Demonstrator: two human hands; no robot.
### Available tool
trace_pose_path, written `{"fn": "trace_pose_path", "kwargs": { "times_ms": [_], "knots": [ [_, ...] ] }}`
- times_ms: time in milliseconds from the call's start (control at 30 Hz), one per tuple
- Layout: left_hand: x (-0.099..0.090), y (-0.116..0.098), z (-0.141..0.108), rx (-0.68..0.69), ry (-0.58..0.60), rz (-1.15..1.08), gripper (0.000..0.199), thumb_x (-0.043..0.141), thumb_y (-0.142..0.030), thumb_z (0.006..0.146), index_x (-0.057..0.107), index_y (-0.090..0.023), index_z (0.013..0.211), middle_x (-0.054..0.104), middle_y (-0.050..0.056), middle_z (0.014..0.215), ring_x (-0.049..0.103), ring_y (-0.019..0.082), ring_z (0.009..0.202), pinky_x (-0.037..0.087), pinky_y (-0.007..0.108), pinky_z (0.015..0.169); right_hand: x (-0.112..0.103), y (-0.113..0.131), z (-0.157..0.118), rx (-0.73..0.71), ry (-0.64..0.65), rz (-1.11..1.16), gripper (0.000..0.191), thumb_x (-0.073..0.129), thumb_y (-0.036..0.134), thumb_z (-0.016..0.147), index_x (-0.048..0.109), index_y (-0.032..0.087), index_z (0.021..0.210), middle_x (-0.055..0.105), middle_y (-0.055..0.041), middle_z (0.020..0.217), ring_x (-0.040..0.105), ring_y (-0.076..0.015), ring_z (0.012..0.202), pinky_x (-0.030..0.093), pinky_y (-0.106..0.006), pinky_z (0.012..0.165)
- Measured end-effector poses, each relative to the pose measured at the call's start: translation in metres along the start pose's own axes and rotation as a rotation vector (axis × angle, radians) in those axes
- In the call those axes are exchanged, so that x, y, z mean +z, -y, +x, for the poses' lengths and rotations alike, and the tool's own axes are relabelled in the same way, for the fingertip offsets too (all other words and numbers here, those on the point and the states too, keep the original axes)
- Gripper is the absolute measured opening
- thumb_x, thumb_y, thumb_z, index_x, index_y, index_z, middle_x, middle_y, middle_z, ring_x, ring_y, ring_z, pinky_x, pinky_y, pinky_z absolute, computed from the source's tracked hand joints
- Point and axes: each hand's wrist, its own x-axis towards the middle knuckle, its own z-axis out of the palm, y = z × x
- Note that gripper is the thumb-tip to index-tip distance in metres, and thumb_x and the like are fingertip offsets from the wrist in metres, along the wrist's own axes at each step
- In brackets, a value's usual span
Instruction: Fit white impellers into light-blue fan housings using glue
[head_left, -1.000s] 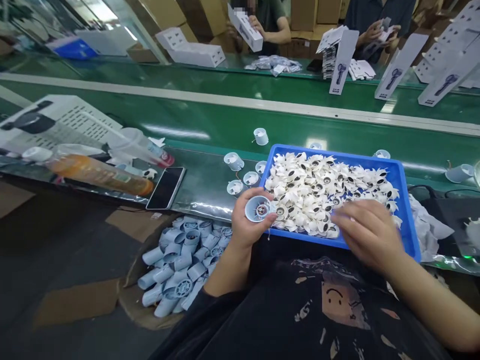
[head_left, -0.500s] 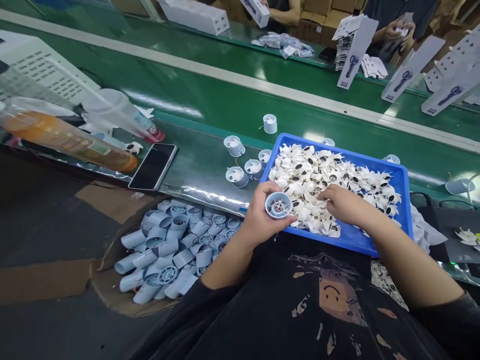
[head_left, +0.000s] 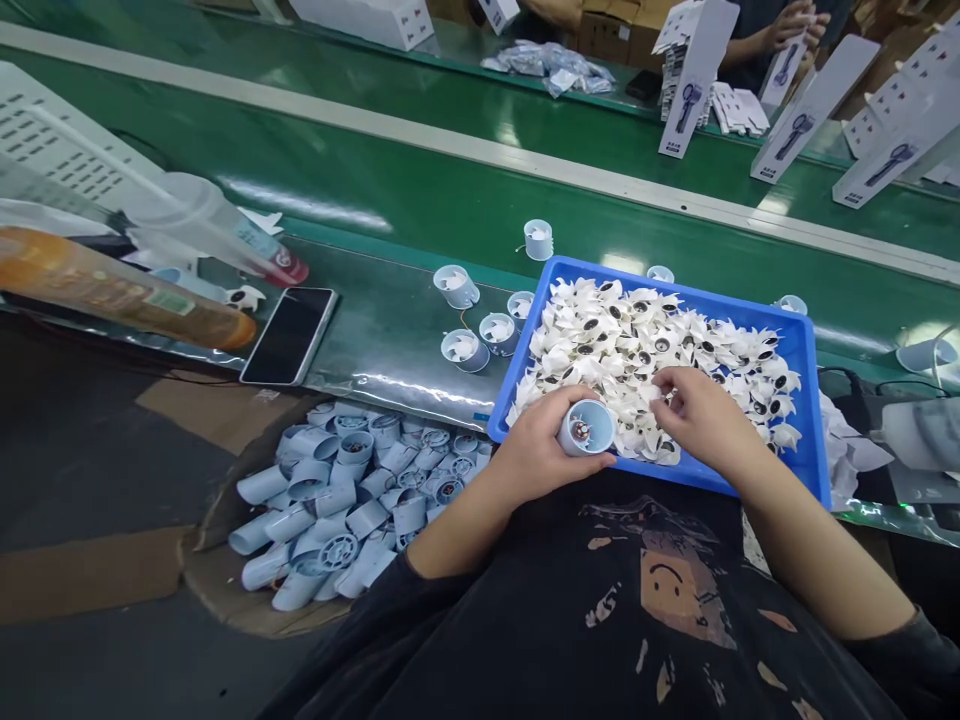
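My left hand point(head_left: 541, 450) is wrapped round a light blue round housing point(head_left: 598, 428), its open end facing up with a motor and copper coil inside. The housing is over the near left part of a blue tray point(head_left: 814, 400). White fan blades with dark round centres point(head_left: 662, 345) are heaped in the tray. My right hand point(head_left: 694, 410) is over the heap with its fingers bent together at a white blade; whether the blade is gripped is hard to make out.
Several blue housings point(head_left: 463, 350) stand left of the tray. A box of housings point(head_left: 330, 500) is below the table edge. A phone point(head_left: 289, 335), an orange bottle point(head_left: 127, 290) and a plastic cup point(head_left: 217, 225) lie left. Across the belt, a person's hands point(head_left: 795, 30) hold a carton.
The housing in my left hand has moved slightly right and tilted, showing more inner wall. My right hand has drawn slightly back from deeper among the blades. The whole view has shifted a little.
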Motion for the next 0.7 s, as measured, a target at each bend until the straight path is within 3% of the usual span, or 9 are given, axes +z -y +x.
{"fn": "trace_pose_path", "kwargs": {
  "times_ms": [100,167,233,367,433,567,700],
  "knots": [
    [0.000,-0.006,0.001,0.087,0.044,0.131,0.050,0.076,-0.033,0.074,0.057,-0.021,0.119,0.069,0.010,0.119,0.067,0.028,0.108,0.052,0.043,0.095,-0.001,0.004,-0.015,-0.087,0.062,0.290,0.031,0.040,0.035,0.091,0.051,0.015,0.113,0.062,-0.0070,0.086,0.060,-0.0155,0.068,0.053,-0.031,0.065],
    [0.003,-0.011,0.001,0.128,0.054,0.191,0.051,0.073,-0.029,0.074,0.055,-0.020,0.122,0.070,0.010,0.118,0.068,0.027,0.106,0.053,0.042,0.094,-0.002,0.011,-0.025,-0.166,0.157,0.544,0.030,0.044,0.038,0.091,0.050,0.017,0.112,0.062,-0.0056,0.084,0.062,-0.0149,0.067,0.054,-0.030,0.065],
    [0.006,-0.015,0.001,0.166,0.056,0.232,0.049,0.071,-0.031,0.075,0.055,-0.019,0.120,0.071,0.009,0.113,0.069,0.026,0.101,0.054,0.040,0.090,-0.003,0.022,-0.033,-0.250,0.138,0.614,0.025,0.053,0.033,0.090,0.053,0.019,0.110,0.063,-0.0047,0.086,0.062,-0.0147,0.071,0.054,-0.029,0.067],
    [0.014,-0.018,0.001,0.257,0.049,0.307,0.038,0.064,-0.037,0.084,0.054,-0.018,0.115,0.072,0.010,0.107,0.069,0.026,0.099,0.054,0.040,0.087,-0.004,0.045,-0.043,-0.438,-0.119,0.065,0.017,0.055,0.019,0.091,0.063,0.018,0.105,0.061,-0.0064,0.094,0.059,-0.0156,0.080,0.050,-0.030,0.073],
    [0.019,-0.017,0.000,0.280,0.041,0.334,0.030,0.059,-0.033,0.085,0.055,-0.018,0.111,0.072,0.009,0.103,0.069,0.025,0.097,0.054,0.040,0.086,-0.002,0.052,-0.044,-0.500,-0.155,-0.129,0.011,0.056,0.016,0.090,0.067,0.016,0.092,0.058,-0.0073,0.090,0.056,-0.0165,0.078,0.047,-0.029,0.069],
    [0.029,-0.016,-0.003,0.306,-0.013,0.349,0.025,0.056,-0.030,0.085,0.055,-0.019,0.108,0.071,0.008,0.100,0.069,0.024,0.095,0.054,0.040,0.085,0.006,0.052,-0.036,-0.526,-0.168,-0.191,0.013,0.064,0.016,0.086,0.066,0.015,0.073,0.048,-0.0048,0.077,0.049,-0.0154,0.071,0.041,-0.028,0.062],
    [0.028,-0.023,-0.004,0.358,-0.092,0.376,0.029,0.058,-0.028,0.086,0.052,-0.018,0.113,0.070,0.007,0.101,0.068,0.022,0.094,0.054,0.037,0.085,0.009,0.044,-0.028,-0.559,-0.188,-0.087,0.011,0.063,0.021,0.089,0.069,0.017,0.081,0.049,-0.0048,0.082,0.050,-0.0140,0.070,0.044,-0.028,0.061]
  ]
}}
